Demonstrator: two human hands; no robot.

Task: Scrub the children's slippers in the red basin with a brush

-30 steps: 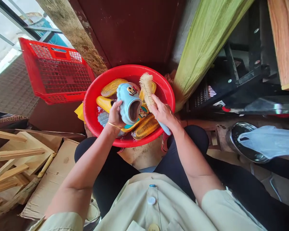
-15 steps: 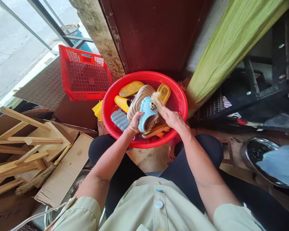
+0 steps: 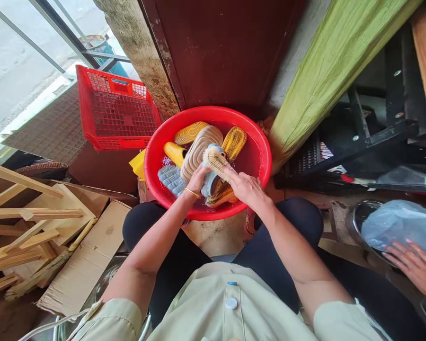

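Over a red basin [image 3: 266,161] of water, my left hand [image 3: 198,181] is closed on the side of a light blue shoe [image 3: 209,183]. A bristle brush [image 3: 218,163] lies across the top of that shoe, its handle end gripped in my right hand [image 3: 247,188]. The brush hides much of the shoe. Around them in the basin are a beige sole [image 3: 200,147], a grey-blue sole [image 3: 170,179], a yellow shoe [image 3: 174,152] and several other yellow ones.
A red crate [image 3: 120,111] stands behind the basin at left. Wooden stools [image 3: 53,213] and cardboard [image 3: 88,255] fill the left side. At right, another person's hand [image 3: 417,265] is by a plastic bag [image 3: 401,227] on a metal bowl [image 3: 358,213]. Green cloth [image 3: 312,85] hangs behind.
The brush has moved left, from the shoe's right side onto its top, and the shoe has tilted. The other person's hand has come further into view at right, beside the bag.
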